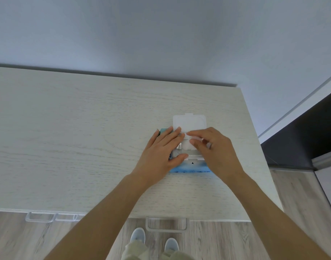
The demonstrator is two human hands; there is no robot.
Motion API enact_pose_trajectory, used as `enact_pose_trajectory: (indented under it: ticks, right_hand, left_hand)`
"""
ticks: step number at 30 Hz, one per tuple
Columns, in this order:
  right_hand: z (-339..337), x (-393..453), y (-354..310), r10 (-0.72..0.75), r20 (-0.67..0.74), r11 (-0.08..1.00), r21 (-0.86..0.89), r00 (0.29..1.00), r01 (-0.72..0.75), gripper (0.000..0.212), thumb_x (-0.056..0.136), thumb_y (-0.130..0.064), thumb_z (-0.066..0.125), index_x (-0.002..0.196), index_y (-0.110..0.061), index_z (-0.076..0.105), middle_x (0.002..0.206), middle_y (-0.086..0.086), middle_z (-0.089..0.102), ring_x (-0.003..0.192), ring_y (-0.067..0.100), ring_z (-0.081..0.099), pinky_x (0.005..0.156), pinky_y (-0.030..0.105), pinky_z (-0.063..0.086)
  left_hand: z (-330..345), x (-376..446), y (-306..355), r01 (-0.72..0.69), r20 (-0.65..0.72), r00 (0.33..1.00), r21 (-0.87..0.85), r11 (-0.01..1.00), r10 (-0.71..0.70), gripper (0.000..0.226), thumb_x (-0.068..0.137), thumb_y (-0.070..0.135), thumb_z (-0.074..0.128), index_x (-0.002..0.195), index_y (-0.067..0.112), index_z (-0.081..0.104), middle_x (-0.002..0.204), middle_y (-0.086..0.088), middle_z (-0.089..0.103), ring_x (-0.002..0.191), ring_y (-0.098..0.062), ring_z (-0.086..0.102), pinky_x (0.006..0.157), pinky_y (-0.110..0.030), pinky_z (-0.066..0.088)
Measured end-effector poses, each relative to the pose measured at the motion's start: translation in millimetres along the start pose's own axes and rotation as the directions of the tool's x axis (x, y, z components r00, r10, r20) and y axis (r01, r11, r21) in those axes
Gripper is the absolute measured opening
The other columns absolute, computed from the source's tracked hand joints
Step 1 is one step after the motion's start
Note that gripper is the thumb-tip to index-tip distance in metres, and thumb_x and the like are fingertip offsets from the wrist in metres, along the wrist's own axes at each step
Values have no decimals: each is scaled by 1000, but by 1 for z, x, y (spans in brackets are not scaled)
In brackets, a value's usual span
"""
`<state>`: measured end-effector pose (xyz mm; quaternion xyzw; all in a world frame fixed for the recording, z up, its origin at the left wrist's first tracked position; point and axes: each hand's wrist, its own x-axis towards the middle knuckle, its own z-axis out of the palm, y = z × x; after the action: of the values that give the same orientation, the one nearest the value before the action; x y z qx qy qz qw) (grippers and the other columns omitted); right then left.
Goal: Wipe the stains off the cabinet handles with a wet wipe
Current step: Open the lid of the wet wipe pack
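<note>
A: What do we see, going from the left?

B: We look down on a pale wood-grain cabinet top (85, 139) set against a grey wall (161, 34). Under its near edge, at the left, two clear handles (40, 217) stick out side by side; a third handle (166, 225) sits further right, just above our shoes (137, 235).

A: And the wipes?

B: The pack (191, 168) lies on the top, right of centre, blue along its near side. Its white lid (189, 123) is flipped open, pointing away from us.

A: What are our hands doing?

B: Our left hand (161, 152) lies flat on the left part of the pack, fingers straight and pressing it down, thumb along the near edge of the opening. It curls around nothing.

A: And the right?

B: Our right hand (217, 149) is over the opening, its fingertips (193, 142) bent and touching the white wipe (186, 145) that shows there. We cannot tell whether they already pinch it.

A: Anything further right?

B: A dark panel (301, 132) stands beside the cabinet, with a wood-look floor (299, 203) below.
</note>
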<state>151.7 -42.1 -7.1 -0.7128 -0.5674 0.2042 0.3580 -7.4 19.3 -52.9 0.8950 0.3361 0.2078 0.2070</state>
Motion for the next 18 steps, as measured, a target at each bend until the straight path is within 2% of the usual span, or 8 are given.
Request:
enact_pose_trajectory:
  ticks: [2, 4, 9, 12, 15, 18]
  right_hand:
    - [1, 1, 0, -24, 106, 997, -66, 994, 31, 20, 87, -19, 65, 103, -31, 70, 89, -12, 58, 78, 0, 53, 71, 9, 41]
    - [3, 2, 0, -59, 147, 988, -131, 987, 79, 14, 87, -16, 66, 97, -22, 74, 87, -8, 61, 77, 2, 54, 74, 13, 41]
    - [-1, 6, -3, -87, 74, 978, -182, 993, 99, 12, 89, -8, 62, 90, -8, 74, 85, 1, 66, 71, 3, 51, 71, -1, 36]
    - [-4, 7, 0, -63, 35, 982, -176, 997, 68, 9, 88, -12, 64, 89, -10, 73, 85, 3, 65, 70, 8, 54, 69, 1, 38]
    - [0, 5, 1, -49, 75, 986, -154, 996, 61, 7, 85, -17, 68, 90, -13, 71, 88, -5, 58, 74, -1, 51, 71, 2, 37]
    - [8, 5, 2, -75, 91, 978, -187, 993, 91, 7, 85, -15, 68, 89, -10, 71, 87, -2, 58, 76, 6, 50, 75, 14, 42]
  left_hand:
    - [0, 0, 0, -2, -9, 1000, -8, 1000, 1, 59, 93, 40, 54, 144, 19, 34, 153, 7, 24, 141, 0, 5, 118, -24, -4]
    - [0, 0, 1, 0, -13, 1000, -7, 1000, 0, 59, 93, 40, 55, 144, 19, 35, 153, 7, 25, 140, 0, 6, 118, -24, -4]
    - [-1, 0, 0, 4, 6, 1000, 16, 1000, -4, 61, 93, 44, 52, 146, 21, 31, 154, 9, 22, 140, 2, 3, 118, -24, -5]
    - [0, 0, 0, 4, -12, 1000, 18, 1000, -4, 61, 93, 42, 54, 145, 21, 33, 154, 8, 23, 141, 1, 4, 118, -25, -4]
    - [1, 0, 1, 2, -24, 1000, 10, 1000, -2, 60, 92, 41, 55, 144, 19, 35, 153, 7, 25, 141, -1, 7, 119, -27, -2]
    - [1, 0, 1, -4, -39, 999, 6, 1000, 4, 59, 92, 39, 58, 143, 17, 37, 152, 5, 28, 141, -3, 10, 119, -28, 1]
